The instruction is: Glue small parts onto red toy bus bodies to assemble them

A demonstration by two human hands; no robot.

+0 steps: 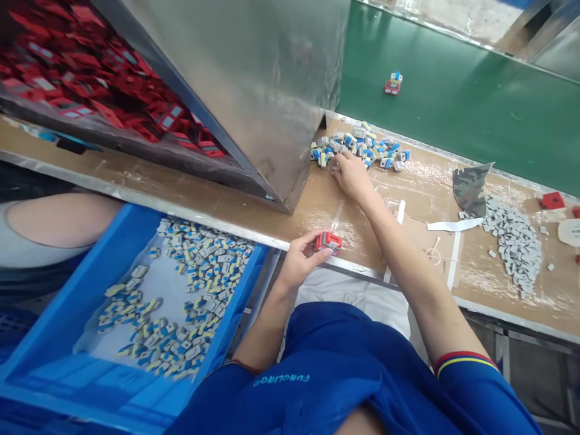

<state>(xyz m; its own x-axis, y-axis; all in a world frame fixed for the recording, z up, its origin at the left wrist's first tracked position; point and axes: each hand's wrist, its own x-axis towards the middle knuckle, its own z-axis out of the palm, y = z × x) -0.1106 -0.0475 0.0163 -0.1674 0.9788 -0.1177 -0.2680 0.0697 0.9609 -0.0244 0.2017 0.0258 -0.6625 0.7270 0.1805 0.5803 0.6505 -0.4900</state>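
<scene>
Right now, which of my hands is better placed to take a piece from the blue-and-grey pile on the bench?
Probably your right: your right hand already touches the edge of the blue-and-grey pile, while your left hand is holding a red piece near the bench edge.

A brown-topped workbench (471, 272) holds small blue-and-grey parts (360, 145) and grey pieces (514, 244).

We wore a blue short-sleeved shirt (326, 368) with pale blue lettering (281, 380) on its front. Our right sleeve (480, 393) ended in a cuff striped red, yellow and dark blue, and a thin brownish band (242, 364) edged the left sleeve. Our left hand (301, 260) and right hand (351, 175) were bare.
</scene>
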